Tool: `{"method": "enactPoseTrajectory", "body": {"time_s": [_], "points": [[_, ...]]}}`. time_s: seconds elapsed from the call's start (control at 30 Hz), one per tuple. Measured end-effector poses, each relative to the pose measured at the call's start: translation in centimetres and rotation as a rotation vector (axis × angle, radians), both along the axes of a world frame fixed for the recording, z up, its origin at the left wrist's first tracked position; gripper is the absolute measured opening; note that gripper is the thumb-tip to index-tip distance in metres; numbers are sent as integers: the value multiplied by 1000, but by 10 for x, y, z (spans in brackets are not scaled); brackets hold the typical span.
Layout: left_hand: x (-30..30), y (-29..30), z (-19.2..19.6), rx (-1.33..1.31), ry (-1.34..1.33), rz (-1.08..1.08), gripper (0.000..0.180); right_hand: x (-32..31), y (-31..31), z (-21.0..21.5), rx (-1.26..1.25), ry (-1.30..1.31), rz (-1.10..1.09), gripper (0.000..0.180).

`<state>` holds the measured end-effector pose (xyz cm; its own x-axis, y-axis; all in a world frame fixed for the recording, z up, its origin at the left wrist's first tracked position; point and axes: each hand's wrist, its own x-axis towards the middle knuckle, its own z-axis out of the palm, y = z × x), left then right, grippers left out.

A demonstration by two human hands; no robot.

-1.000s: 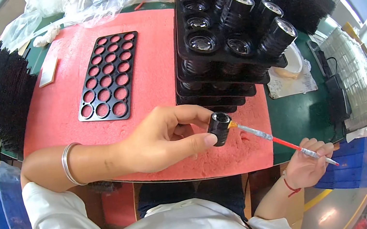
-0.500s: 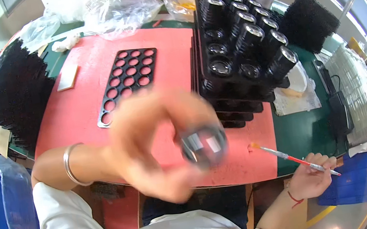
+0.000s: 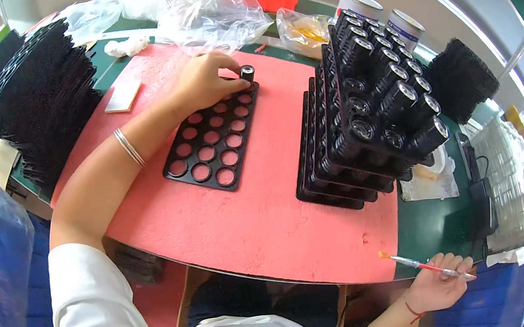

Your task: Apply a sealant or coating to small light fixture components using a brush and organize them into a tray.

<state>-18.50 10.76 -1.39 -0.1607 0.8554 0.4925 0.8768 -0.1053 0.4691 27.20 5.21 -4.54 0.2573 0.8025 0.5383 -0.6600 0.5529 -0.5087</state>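
Nearest us, our right hand [image 3: 439, 283] pinches a thin brush [image 3: 424, 266] at the table edge. Farther off, our left hand [image 3: 204, 79] pinches a small black cylinder [image 3: 247, 73] over the holed tray's [image 3: 213, 142] far corner; stacked filled trays [image 3: 366, 117] stand to the right.

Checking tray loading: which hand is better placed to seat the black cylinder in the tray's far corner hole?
Left hand: it holds the black cylinder over the tray; right hand holds a brush.
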Motion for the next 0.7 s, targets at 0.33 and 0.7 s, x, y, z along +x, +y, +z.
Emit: {"method": "enactPoseTrajectory", "body": {"time_s": [0.33, 0.7], "points": [[8, 3, 0, -61, 90, 58, 34, 3, 2, 0, 36, 23, 36, 15], [94, -26, 98, 210, -145, -254, 41, 4, 0, 0, 13, 11, 13, 16]]}}
